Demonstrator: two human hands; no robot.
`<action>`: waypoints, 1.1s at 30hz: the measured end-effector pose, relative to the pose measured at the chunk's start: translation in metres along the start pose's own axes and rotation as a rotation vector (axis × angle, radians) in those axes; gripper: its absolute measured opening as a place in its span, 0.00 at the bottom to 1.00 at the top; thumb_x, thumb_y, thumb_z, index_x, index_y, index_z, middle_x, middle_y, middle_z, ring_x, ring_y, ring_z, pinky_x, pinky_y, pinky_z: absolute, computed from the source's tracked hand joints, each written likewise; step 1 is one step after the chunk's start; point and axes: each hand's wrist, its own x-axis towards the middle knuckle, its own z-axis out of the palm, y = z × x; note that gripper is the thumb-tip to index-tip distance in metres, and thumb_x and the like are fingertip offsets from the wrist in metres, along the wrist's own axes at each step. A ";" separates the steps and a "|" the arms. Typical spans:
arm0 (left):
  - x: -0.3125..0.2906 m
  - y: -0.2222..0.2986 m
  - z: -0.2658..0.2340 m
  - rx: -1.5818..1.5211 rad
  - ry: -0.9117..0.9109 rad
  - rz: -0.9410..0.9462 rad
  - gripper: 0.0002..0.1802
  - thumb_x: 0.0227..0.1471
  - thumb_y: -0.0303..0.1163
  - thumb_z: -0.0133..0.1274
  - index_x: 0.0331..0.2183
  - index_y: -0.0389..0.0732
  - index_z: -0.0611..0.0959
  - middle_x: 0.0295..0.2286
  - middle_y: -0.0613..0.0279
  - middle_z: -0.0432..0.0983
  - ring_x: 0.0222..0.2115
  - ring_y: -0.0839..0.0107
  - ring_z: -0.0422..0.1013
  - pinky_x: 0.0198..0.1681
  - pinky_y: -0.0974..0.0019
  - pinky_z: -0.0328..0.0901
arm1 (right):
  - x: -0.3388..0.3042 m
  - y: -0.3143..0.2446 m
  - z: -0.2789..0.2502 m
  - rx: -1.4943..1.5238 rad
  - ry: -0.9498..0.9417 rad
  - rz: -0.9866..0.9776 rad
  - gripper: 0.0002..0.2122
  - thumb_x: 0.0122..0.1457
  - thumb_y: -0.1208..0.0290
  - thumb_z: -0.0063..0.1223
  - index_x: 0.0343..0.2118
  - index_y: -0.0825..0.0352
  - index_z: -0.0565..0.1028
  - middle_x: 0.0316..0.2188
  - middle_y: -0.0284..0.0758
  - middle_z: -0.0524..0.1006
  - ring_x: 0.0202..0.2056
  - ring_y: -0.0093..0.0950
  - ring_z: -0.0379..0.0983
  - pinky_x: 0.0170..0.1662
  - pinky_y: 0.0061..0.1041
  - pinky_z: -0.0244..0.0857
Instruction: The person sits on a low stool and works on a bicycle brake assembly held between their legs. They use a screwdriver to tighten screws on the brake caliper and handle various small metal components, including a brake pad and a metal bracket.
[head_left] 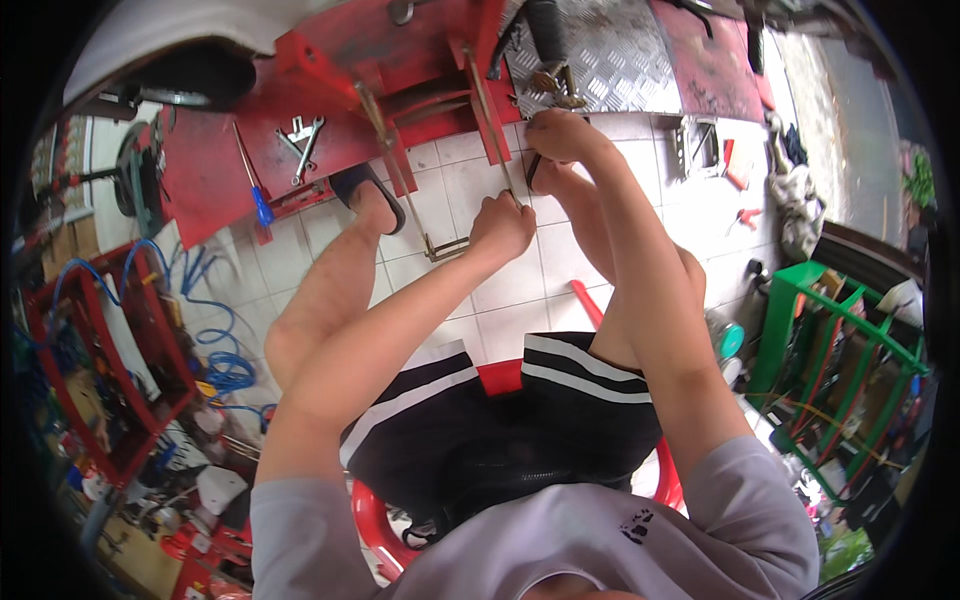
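Note:
My left hand [503,225] is closed round the right side of a U-shaped metal bar [447,247], which reaches toward me from the red bench. My right hand [560,135] is curled at the near edge of a silver checker plate [630,60], just below a brass-coloured metal fitting [558,85]. What its fingers hold, if anything, is hidden. Left of the bar, a combination of wrenches [302,150] lies on the red bench [205,190]. Beside them rests a screwdriver [262,205] with a blue handle.
A coiled blue hose [230,370] lies on the tiled floor at left, by a red rack [110,390]. At right stands a green metal rack [800,300]. Small red-handled pliers [746,218] lie on the tiles. I sit on a red stool [375,530].

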 end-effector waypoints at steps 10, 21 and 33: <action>-0.014 0.012 -0.018 -0.118 -0.091 -0.050 0.28 0.50 0.38 0.52 0.48 0.29 0.68 0.47 0.38 0.66 0.44 0.46 0.72 0.46 0.51 0.69 | 0.102 0.046 0.027 -0.152 0.377 0.012 0.19 0.51 0.71 0.48 0.48 0.57 0.77 0.48 0.43 0.76 0.52 0.38 0.71 0.56 0.33 0.65; -0.015 0.015 -0.020 -0.140 -0.102 -0.119 0.33 0.45 0.36 0.51 0.50 0.27 0.64 0.48 0.35 0.62 0.44 0.42 0.71 0.46 0.50 0.69 | 0.132 0.039 0.059 -0.201 0.505 -0.078 0.12 0.50 0.67 0.57 0.39 0.62 0.78 0.39 0.46 0.78 0.44 0.45 0.74 0.46 0.41 0.69; 0.076 -0.005 -0.043 0.216 -0.024 0.061 0.41 0.49 0.56 0.50 0.53 0.31 0.69 0.51 0.35 0.66 0.54 0.45 0.64 0.57 0.56 0.60 | -0.058 -0.041 -0.038 0.145 0.276 -0.052 0.11 0.44 0.68 0.57 0.29 0.70 0.80 0.28 0.44 0.81 0.36 0.39 0.79 0.41 0.32 0.73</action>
